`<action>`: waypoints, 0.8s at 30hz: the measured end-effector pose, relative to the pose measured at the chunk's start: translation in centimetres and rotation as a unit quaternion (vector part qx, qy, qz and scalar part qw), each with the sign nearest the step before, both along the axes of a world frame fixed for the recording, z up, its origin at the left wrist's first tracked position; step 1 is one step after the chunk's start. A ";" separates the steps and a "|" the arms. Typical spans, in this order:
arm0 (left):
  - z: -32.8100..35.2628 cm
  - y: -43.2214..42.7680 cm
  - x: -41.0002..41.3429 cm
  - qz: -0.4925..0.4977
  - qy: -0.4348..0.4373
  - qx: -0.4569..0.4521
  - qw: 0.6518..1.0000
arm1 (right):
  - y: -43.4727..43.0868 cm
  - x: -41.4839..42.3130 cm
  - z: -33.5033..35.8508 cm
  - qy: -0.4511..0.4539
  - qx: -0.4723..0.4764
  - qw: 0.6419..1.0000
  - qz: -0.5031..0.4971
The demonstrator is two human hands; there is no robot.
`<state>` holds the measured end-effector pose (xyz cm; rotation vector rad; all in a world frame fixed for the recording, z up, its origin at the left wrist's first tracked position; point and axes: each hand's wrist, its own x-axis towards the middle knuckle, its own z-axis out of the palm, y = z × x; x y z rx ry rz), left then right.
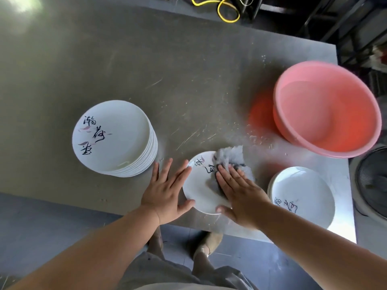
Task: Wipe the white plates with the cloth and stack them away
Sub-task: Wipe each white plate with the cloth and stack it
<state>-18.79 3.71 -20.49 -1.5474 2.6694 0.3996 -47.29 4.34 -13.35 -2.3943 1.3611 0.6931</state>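
A white plate (199,185) with black brush lettering lies at the table's near edge. My right hand (238,195) presses a grey cloth (230,158) flat onto it with straight fingers. My left hand (165,191) steadies the plate's left rim, fingers spread and thumb against the edge. A tall stack of the same plates (117,139) stands to the left. A lower stack of plates (301,195) sits at the near right corner.
A pink plastic basin (328,107) stands at the right side of the grey metal table (146,70). A dark fan (372,176) is off the table's right edge, and yellow cable (226,11) lies beyond the far edge. My feet show below the table.
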 end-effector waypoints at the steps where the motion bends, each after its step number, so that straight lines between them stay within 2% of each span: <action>1: 0.0 0.0 0.1 -0.002 0.003 -0.003 1.000 | -1.1 0.9 -0.5 0.006 -0.004 1.000 -0.005; 7: 0.1 0.1 0.1 -0.004 -0.002 -0.009 1.000 | -4.5 4.3 -2.2 -0.030 -0.005 0.998 0.052; 14: -0.1 0.1 0.0 0.000 -0.002 -0.011 1.000 | -1.4 2.0 -2.0 0.024 -0.014 0.996 -0.086; 16: 0.0 0.1 -0.1 -0.001 -0.007 -0.009 1.000 | -2.1 3.2 -2.1 0.003 -0.005 0.996 -0.083; 20: 0.1 0.0 -0.1 0.003 -0.007 -0.007 1.000 | -4.5 4.3 -2.2 -0.021 -0.014 1.000 -0.004; 24: 0.3 0.1 -0.2 0.005 -0.019 0.000 1.000 | -1.5 2.0 -1.6 0.030 -0.023 0.997 -0.067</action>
